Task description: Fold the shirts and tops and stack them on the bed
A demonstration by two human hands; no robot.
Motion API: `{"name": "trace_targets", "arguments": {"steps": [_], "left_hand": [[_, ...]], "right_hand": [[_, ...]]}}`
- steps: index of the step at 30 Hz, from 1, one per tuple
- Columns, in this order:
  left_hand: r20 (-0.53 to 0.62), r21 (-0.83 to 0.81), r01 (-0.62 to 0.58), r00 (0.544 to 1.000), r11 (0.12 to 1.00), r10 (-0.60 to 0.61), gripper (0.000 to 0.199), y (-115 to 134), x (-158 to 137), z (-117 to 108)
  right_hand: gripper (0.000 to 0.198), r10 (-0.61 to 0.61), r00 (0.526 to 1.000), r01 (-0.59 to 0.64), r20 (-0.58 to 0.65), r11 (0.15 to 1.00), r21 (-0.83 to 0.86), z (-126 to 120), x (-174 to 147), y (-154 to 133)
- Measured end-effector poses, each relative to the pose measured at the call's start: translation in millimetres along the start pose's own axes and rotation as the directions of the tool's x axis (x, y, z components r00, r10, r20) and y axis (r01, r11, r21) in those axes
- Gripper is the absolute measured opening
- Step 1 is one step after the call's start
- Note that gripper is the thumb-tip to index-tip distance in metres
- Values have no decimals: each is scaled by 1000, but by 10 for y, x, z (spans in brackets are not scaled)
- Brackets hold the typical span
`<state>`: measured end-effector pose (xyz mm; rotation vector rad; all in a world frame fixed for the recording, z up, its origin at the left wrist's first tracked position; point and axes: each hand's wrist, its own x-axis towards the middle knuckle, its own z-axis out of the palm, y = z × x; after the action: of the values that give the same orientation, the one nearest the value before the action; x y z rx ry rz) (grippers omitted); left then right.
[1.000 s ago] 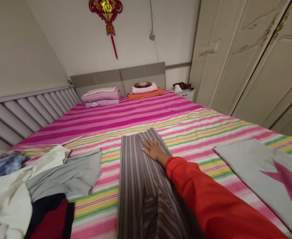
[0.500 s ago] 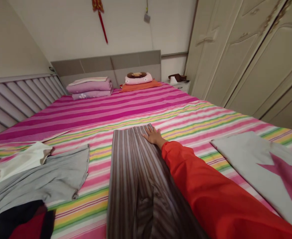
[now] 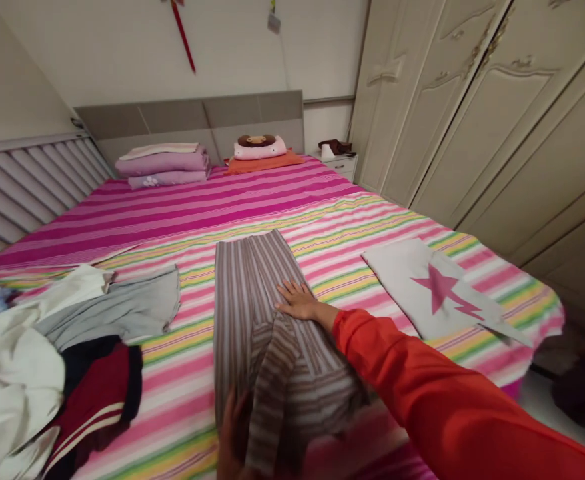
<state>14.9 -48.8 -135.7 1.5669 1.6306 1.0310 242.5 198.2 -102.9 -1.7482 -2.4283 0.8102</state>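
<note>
right hand: flat, fingers spread, palm down on striped trousers; pressing, nothing gripped
left hand: at bottom edge, fingers closed on the near end of the trousers, fabric bunched and lifted there
trousers: laid lengthwise mid-bed on striped sheet, far end flat
left of trousers: grey garment, clothes pile
right: folded star-print cloth, well apart

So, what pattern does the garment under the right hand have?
The garment has narrow brown, grey and white stripes, seen in the head view.
</note>
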Motion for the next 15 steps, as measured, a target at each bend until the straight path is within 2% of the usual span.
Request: {"name": "trace_targets", "arguments": {"steps": [3, 5, 7, 9, 11, 12, 13, 15], "left_hand": [[-118, -53, -38, 993, 998, 31, 68, 127, 119, 65], [-201, -49, -107, 975, 993, 95, 60, 258, 194, 42], [-268, -74, -119, 959, 990, 95, 38, 381, 258, -26], [-319, -208, 42, 941, 977, -108, 26, 445, 313, -117], [-324, -371, 237, 873, 898, -364, 23, 428, 361, -199], [-311, -422, 304, 836, 854, -452, 20, 397, 382, -226], [-291, -467, 343, 811, 815, -508, 16, 359, 401, -242], [-212, -582, 368, 793, 725, -572, 14, 286, 434, -241]], "right_hand": [[77, -24, 999, 23, 26, 999, 28, 101, -307, -53], [71, -28, 999, 26, 27, 999, 45, 159, -486, -91], [66, -28, 999, 27, 24, 997, 65, 213, -646, -126], [64, -26, 1000, 24, 14, 996, 91, 272, -795, -154], [65, -19, 1000, 19, -3, 992, 121, 349, -944, -177], [67, -17, 1000, 20, -25, 991, 131, 395, -1021, -187], [68, -17, 998, 25, -56, 991, 134, 446, -1099, -197], [71, -28, 991, 43, -131, 993, 111, 549, -1246, -217]]}}
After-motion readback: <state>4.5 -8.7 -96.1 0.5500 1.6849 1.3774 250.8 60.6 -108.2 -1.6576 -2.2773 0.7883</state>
